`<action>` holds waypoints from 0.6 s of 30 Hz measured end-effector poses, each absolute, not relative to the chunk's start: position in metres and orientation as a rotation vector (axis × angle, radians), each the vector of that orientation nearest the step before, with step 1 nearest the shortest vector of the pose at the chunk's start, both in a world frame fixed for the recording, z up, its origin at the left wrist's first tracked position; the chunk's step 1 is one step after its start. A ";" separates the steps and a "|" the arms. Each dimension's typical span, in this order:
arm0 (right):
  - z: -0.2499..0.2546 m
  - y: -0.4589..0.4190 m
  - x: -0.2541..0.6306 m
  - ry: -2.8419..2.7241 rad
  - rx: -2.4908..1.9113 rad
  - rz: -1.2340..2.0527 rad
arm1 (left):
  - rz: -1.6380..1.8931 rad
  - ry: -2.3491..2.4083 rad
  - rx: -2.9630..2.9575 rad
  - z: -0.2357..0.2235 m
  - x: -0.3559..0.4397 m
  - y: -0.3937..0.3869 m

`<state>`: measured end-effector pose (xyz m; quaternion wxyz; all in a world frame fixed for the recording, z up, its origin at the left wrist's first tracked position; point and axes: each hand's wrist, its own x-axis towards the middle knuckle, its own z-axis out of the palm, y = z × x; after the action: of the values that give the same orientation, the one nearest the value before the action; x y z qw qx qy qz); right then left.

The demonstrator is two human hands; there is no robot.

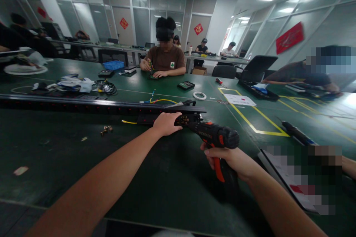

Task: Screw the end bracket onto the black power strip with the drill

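My right hand point(222, 153) is wrapped round the grip of a black and orange cordless drill point(215, 133). The drill's nose points left, at the end of a small black module point(185, 120) with brass-coloured parts. My left hand point(167, 124) holds that module from above, thumb towards the drill; part of it is hidden under the fingers. Just behind lies a long black metal housing point(111, 106), stretching to the left edge. A yellow wire point(129, 122) sticks out left of my hand. Several small brass-coloured screws point(106, 130) lie in a loose pile on the green table point(133, 192).
Cables in plastic bags point(75, 84), a white ring point(199, 96) and a black box point(186, 85) lie beyond the housing. Yellow tape point(269, 132) marks the table at right, near a long black screwdriver point(299, 133). A person point(167, 55) works opposite; others sit around.
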<state>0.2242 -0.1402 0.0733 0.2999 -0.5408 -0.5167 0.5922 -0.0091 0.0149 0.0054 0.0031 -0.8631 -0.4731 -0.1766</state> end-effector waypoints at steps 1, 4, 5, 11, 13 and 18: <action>0.073 -0.140 0.224 -1.375 -1.433 1.569 | -0.552 -1.486 -2.705 0.005 -0.009 0.015; 0.073 -0.140 0.224 -1.392 -1.424 1.558 | -0.560 -1.485 -2.712 0.005 -0.009 0.015; 0.073 -0.140 0.224 -1.396 -1.420 1.560 | -0.562 -1.484 -2.716 0.006 -0.009 0.015; 0.071 -0.138 0.225 -1.405 -1.388 1.578 | -0.541 -1.479 -2.716 0.007 -0.010 0.015; 0.070 -0.137 0.226 -1.401 -1.390 1.577 | -0.527 -1.491 -2.705 0.007 -0.009 0.014; 0.067 -0.136 0.229 -1.405 -1.377 1.587 | -0.531 -1.504 -2.713 0.007 -0.009 0.014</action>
<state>0.2286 -0.1358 0.0667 0.3022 -0.5192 -0.5299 0.5986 -0.0089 0.0141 0.0067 -0.0026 -0.8620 -0.4779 -0.1687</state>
